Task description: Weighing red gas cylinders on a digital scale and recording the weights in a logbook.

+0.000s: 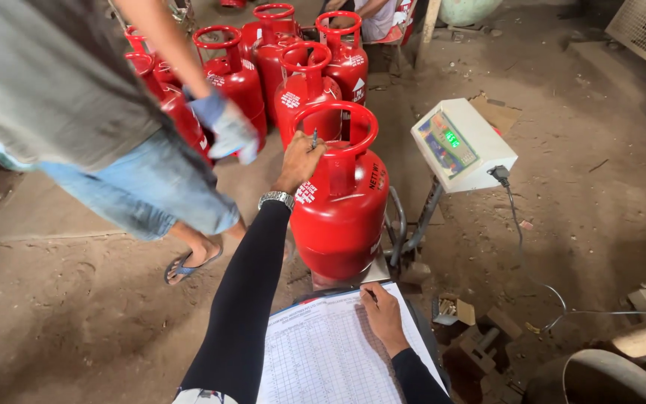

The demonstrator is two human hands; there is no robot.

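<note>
A person's left hand, at the end of a black sleeve with a metal wristwatch, rests on the shoulder of a red gas cylinder while grasping a pen that points up past the cylinder's ring handle. The cylinder stands upright on the platform of a floor scale, whose white readout box sits on a post just to its right, tilted up and showing lit green digits. A black cable trails from the box across the dirt floor.

The person's right hand lies flat, fingers loosely spread and holding nothing, on a printed tally sheet clipped to a board at the bottom of the frame, just below the cylinder.

Behind the weighed cylinder, a cluster of matching red cylinders stands close together. At left, a co-worker in a grey shirt and denim shorts stands in sandals beside them, a gloved hand hanging near the cylinder tops. A second person's arm is partly visible at the top edge, behind the cluster. Scrap wood and a metal drum rim lie at lower right.
</note>
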